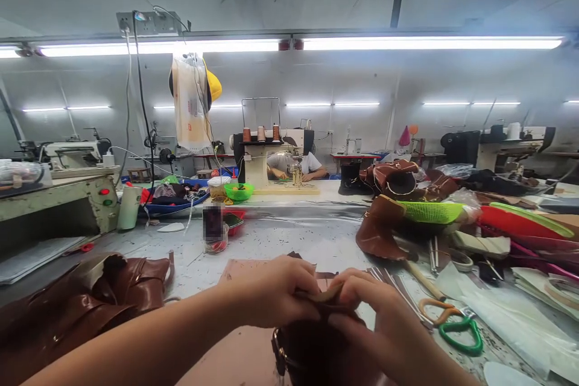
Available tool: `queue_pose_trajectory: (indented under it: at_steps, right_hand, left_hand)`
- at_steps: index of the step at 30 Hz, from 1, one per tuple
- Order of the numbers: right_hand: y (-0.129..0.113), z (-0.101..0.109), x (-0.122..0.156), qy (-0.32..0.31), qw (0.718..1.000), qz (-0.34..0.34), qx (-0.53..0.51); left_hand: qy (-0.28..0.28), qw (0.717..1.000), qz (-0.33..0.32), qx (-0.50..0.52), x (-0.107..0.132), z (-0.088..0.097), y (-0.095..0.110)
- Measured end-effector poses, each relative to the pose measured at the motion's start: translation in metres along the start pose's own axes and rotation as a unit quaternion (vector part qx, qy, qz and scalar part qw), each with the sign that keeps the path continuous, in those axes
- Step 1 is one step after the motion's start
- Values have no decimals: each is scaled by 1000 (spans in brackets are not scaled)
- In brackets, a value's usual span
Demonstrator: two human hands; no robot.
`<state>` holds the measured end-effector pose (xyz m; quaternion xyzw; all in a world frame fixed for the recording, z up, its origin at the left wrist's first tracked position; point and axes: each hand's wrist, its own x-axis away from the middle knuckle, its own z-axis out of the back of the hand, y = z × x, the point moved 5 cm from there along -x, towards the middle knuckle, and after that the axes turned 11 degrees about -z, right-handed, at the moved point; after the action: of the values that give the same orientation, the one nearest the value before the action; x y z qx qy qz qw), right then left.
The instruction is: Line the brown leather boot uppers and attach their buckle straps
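My left hand [289, 289] and my right hand [377, 316] meet at the bottom middle. Both pinch the folded top edge of a dark brown leather boot upper [316, 350], fingers above and thumbs below. A strap with a small metal buckle [281, 351] shows on its left side. Much of the upper lies in shadow or behind my hands. Under it is a pinkish-brown sheet [226, 356]. To the left lie more glossy brown leather uppers [145, 283]. Scissors with green and orange handles [461, 335] rest to the right of my right hand.
A brown boot upper [382, 226] stands at the right, near a green basket [434, 212] and a red tray [520, 223]. Wooden-handled tool [423, 279] and pale sheets [502, 307] crowd that side. Beyond stands a sewing machine [257, 163] with a person [312, 164] behind it.
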<state>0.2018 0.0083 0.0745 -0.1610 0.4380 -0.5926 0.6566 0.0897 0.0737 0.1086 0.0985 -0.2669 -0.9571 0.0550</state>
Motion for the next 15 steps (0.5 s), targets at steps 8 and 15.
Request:
queue_pose_trajectory:
  at_steps: [8, 15]
  right_hand:
    - [14, -7, 4, 3, 997, -20, -80]
    - [20, -10, 6, 76, 995, -23, -62]
  left_hand:
    - [19, 988, 33, 148, 16, -11, -16]
    - [64, 997, -7, 49, 13, -9, -2]
